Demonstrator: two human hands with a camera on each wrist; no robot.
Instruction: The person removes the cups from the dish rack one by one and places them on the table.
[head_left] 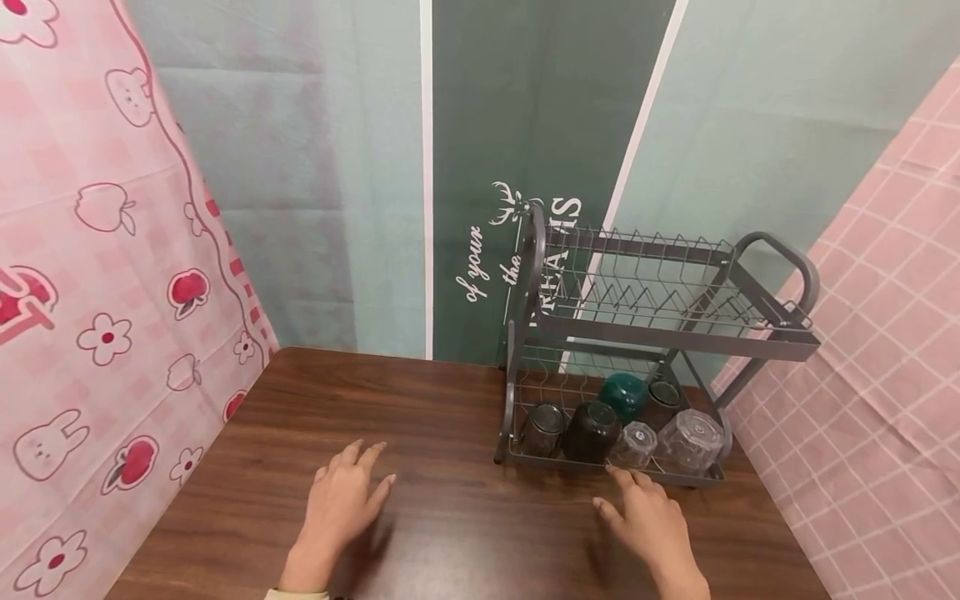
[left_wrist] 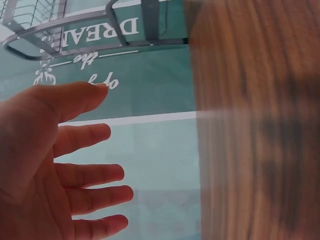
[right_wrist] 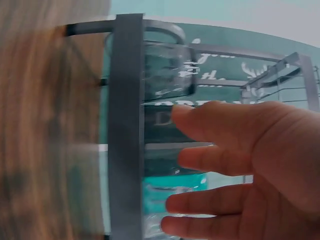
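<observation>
My left hand (head_left: 341, 500) hovers over the left half of the wooden table, fingers spread and nothing in them. My right hand (head_left: 648, 521) is in front of the dish rack (head_left: 660, 337), its fingertips close to the lower tier's front rail. Upside down on that tier stand a small dark glass (head_left: 542, 429), a wider black glass (head_left: 592, 432), a teal glass (head_left: 624, 396), a small clear glass (head_left: 636, 443) and a larger clear glass (head_left: 693, 440). Another dark glass (head_left: 663, 398) sits at the back. In the right wrist view, spread fingers overlap the rack and glasses.
The two-tier rack stands at the right of the brown wooden table (head_left: 450, 517); its wire upper tier (head_left: 645, 292) bears no dishes. A green curtain with white lettering (head_left: 480, 167) hangs behind. Pink patterned cloth (head_left: 97, 292) closes the left side, pink checked cloth (head_left: 892, 375) the right.
</observation>
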